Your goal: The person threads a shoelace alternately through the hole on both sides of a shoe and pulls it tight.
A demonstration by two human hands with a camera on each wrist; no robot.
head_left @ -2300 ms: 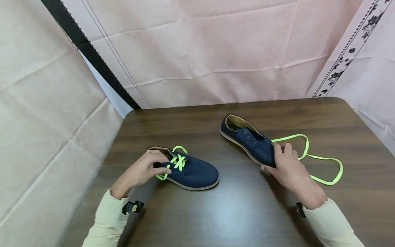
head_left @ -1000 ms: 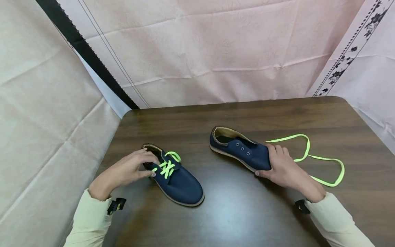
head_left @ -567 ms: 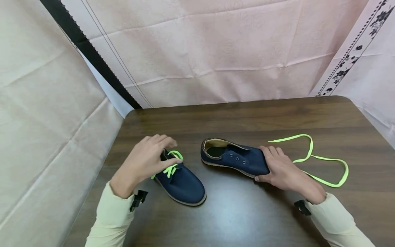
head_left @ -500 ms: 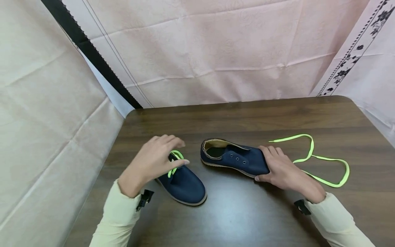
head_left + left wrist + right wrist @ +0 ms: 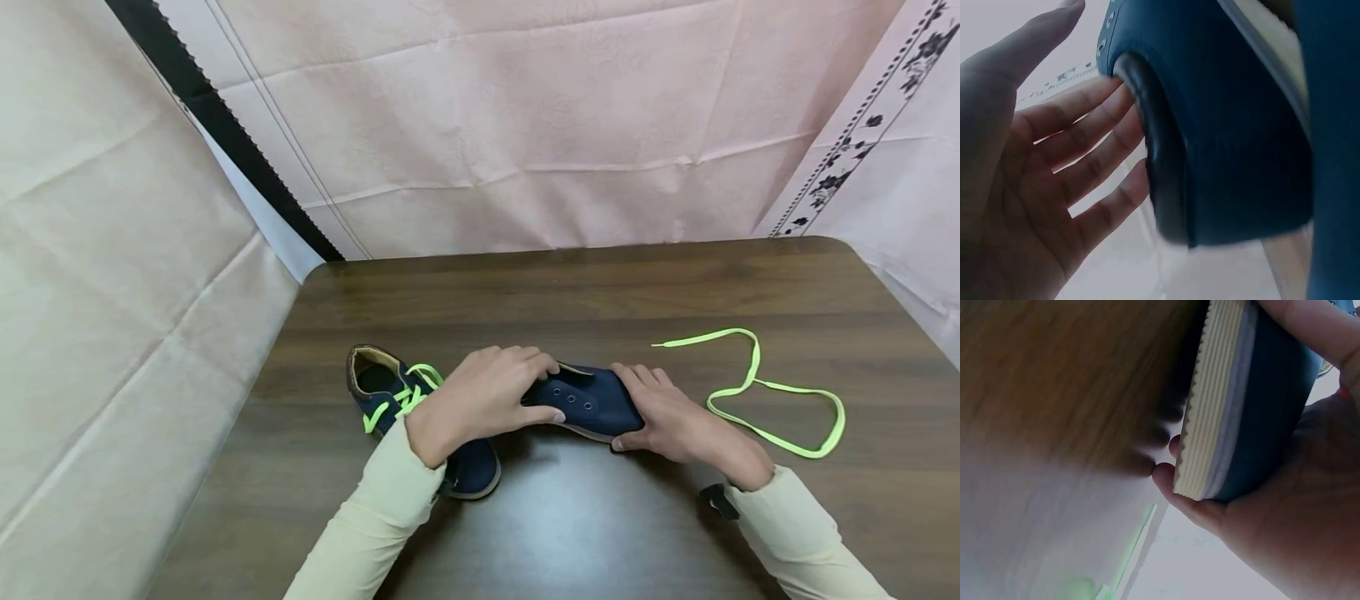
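Observation:
My right hand grips the toe of a navy shoe whose eyelets have no lace. In the right wrist view its ribbed pale sole stands between thumb and fingers, near the wooden surface. My left hand is over the heel end of that same shoe, hiding its opening. Seen from the left wrist, the fingers are stretched and spread, tips right at the dark padded collar, thumb apart. Under the left forearm lies the other navy shoe, threaded with neon green laces.
A loose neon green lace lies in curves on the brown wooden table, right of the right hand. Pale cloth hangs behind the table's far edge.
The left hand has let go of the laced shoe and moved right to the unlaced one. Both shoes have shifted and turned. The right hand has drawn the unlaced shoe nearer, keeping its grip.

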